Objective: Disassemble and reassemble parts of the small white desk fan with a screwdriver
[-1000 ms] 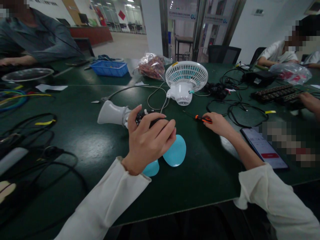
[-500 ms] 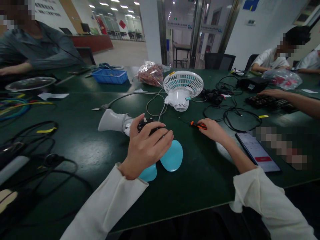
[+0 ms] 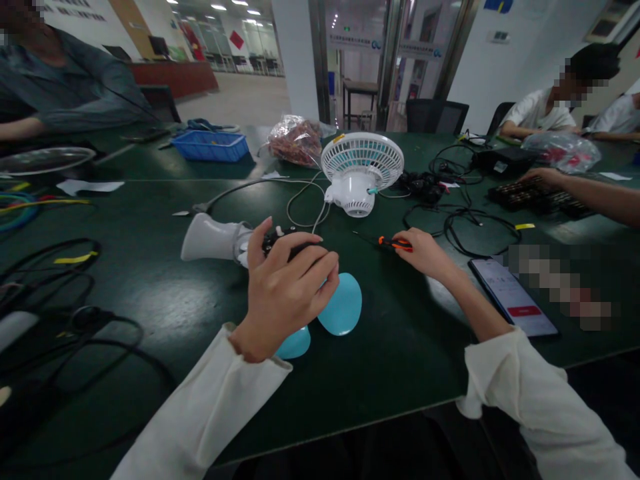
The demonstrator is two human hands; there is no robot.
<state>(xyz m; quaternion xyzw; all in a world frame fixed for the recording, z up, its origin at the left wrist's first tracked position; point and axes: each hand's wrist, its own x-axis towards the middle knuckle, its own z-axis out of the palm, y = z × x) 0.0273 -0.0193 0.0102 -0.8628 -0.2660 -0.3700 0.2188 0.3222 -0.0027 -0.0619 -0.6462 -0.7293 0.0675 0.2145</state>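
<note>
My left hand is curved over a black part joined to a grey-white stand lying on its side; its fingertips are bent, and whatever lies under the palm is hidden. Just below that hand, light-blue blades rest on the dark green table. To the right, my right hand has its fingers closed on the orange-and-black handle of a screwdriver, whose shaft points left. A white fan head with a round grille sits beyond both hands, a cable running from it.
A phone lies right of my right forearm. Black cables coil behind it, and more lie at left. Farther back are a blue basket and a plastic bag. Other people sit around; one person's hand rests on dark parts.
The whole view has shifted slightly. My left hand's fingers have changed pose a little over the black part. My right hand still grips the screwdriver.
</note>
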